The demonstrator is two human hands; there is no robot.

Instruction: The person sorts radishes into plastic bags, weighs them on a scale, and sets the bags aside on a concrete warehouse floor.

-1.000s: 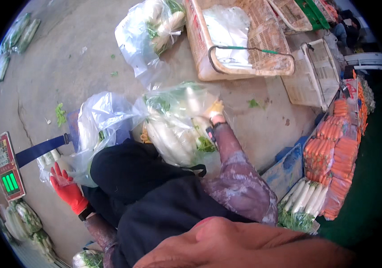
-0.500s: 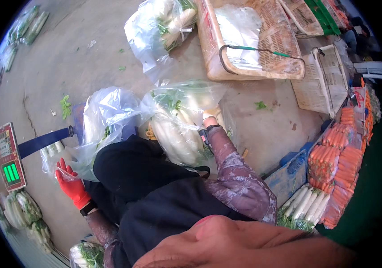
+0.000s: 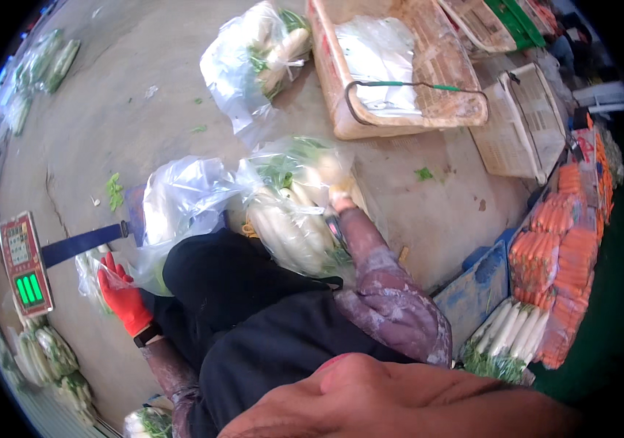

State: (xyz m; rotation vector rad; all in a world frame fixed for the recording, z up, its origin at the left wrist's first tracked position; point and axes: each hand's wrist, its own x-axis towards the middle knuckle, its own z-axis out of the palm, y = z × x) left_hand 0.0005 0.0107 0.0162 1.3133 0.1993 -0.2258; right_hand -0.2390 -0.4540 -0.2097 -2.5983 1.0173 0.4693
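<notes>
My left hand [image 3: 123,296], in a red glove, is at the left with its fingers stretched out. The edge of a clear plastic bag [image 3: 184,191] lies against those fingers; pale contents show through it on the blue platform scale [image 3: 135,208]. My right hand [image 3: 339,198] reaches to the far right side of another clear bag, full of white radishes [image 3: 290,226] with green tops. Glare and plastic hide its fingers, so their grip does not show. The radish bag rests beside my knee.
The scale's display [image 3: 27,263] stands at the left. Ahead are a tied radish bag [image 3: 279,58] and a dirty white crate [image 3: 330,95] holding plastic sheets. Bagged carrots [image 3: 538,255] and radishes [image 3: 509,332] are stacked right, behind a blue bin [image 3: 472,288]. More bagged vegetables [image 3: 41,350] lie lower left.
The view has shifted slightly. My right hand stays by the radish bag, whose plastic has shifted and sunk a little. My left hand remains at the other bag's edge.
</notes>
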